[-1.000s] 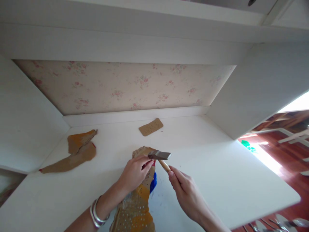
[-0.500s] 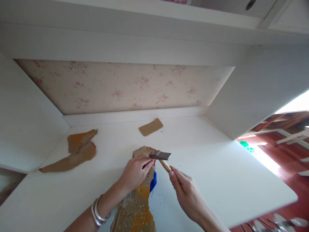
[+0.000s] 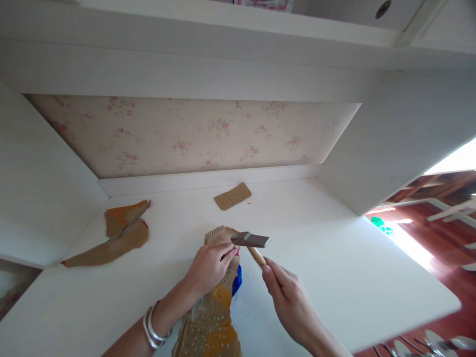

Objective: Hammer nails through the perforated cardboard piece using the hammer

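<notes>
My right hand (image 3: 286, 287) is wrapped round the wooden handle of a hammer (image 3: 250, 240). The grey metal head hovers by the fingertips of my left hand (image 3: 211, 263). Those left fingers are pinched together over the cardboard; whatever is between them is too small or hidden to make out. Beneath lies a long torn piece of cardboard (image 3: 211, 327), brown with orange patches and dotted with many small holes. Its far end has a ragged corrugated edge. Something blue (image 3: 237, 281) shows at its right side. Silver bangles circle my left wrist.
A small brown rectangle of cardboard (image 3: 233, 196) with dense holes lies near the back of the white tabletop (image 3: 327, 267). Torn cardboard scraps (image 3: 111, 243) rest at the left. White side panels and a flowered back panel (image 3: 178, 134) enclose the desk, with a shelf above.
The hammer head has shifted slightly to the right and turned a little. My left hand keeps its pinch at the same spot on the cardboard.
</notes>
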`<action>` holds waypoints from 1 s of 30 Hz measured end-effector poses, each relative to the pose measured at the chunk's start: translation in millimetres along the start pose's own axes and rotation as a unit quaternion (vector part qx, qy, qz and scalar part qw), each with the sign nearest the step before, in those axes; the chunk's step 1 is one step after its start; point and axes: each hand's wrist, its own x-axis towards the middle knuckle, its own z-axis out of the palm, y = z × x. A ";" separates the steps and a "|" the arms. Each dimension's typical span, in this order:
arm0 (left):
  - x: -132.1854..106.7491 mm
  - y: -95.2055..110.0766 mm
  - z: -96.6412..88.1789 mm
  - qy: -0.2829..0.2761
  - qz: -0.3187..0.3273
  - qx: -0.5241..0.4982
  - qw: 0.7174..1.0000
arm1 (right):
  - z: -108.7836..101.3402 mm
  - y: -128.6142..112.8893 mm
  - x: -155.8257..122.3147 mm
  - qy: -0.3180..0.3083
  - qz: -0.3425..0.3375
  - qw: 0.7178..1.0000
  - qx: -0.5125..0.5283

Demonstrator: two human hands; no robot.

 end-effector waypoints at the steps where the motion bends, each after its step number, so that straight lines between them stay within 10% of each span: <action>1: 0.0 0.1 -0.7 0.000 -0.005 -0.006 1.000 | 0.1 0.6 -0.2 -0.003 0.002 1.000 0.006; 12: -0.4 -2.4 -1.2 0.020 -0.043 -0.054 0.997 | 18.1 33.2 14.8 0.050 0.165 0.970 0.169; 30: -0.6 -5.1 1.2 0.020 -0.025 -0.035 0.999 | 25.0 38.5 13.9 0.039 0.138 0.978 0.150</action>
